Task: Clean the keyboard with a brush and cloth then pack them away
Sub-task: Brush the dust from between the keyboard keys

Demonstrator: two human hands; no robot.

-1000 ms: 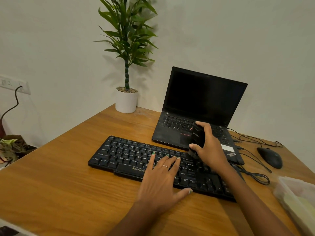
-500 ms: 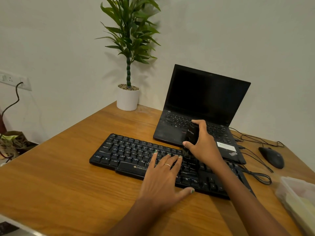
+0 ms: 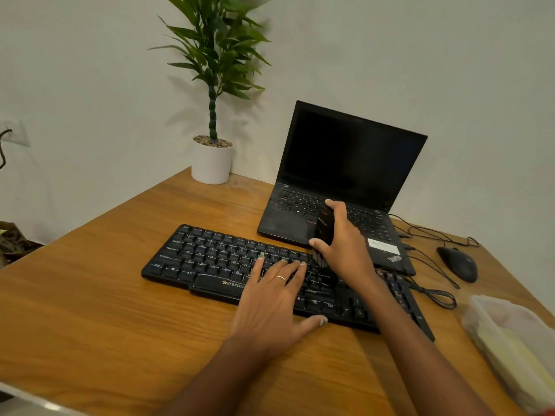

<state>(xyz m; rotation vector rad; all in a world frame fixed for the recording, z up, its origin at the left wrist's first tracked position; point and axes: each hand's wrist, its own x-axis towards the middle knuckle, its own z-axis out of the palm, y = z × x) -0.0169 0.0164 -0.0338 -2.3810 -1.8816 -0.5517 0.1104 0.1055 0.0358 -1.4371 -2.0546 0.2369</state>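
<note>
A black keyboard (image 3: 210, 259) lies across the wooden table. My left hand (image 3: 276, 298) rests flat on its middle keys, fingers spread, holding nothing. My right hand (image 3: 345, 247) grips a black brush (image 3: 325, 228) upright, its bristles down on the upper key rows just right of my left fingertips. A clear plastic container (image 3: 510, 340) at the right edge holds something pale yellow, possibly the cloth; I cannot tell.
An open black laptop (image 3: 345, 163) stands behind the keyboard. A potted plant (image 3: 212, 159) sits at the back by the wall. A black mouse (image 3: 458, 263) and loose cables (image 3: 432, 292) lie to the right. The table edge runs along the left and front.
My right hand has slid the brush leftward along the upper key rows, closer to my left fingertips. My left hand has stayed in place on the keys.
</note>
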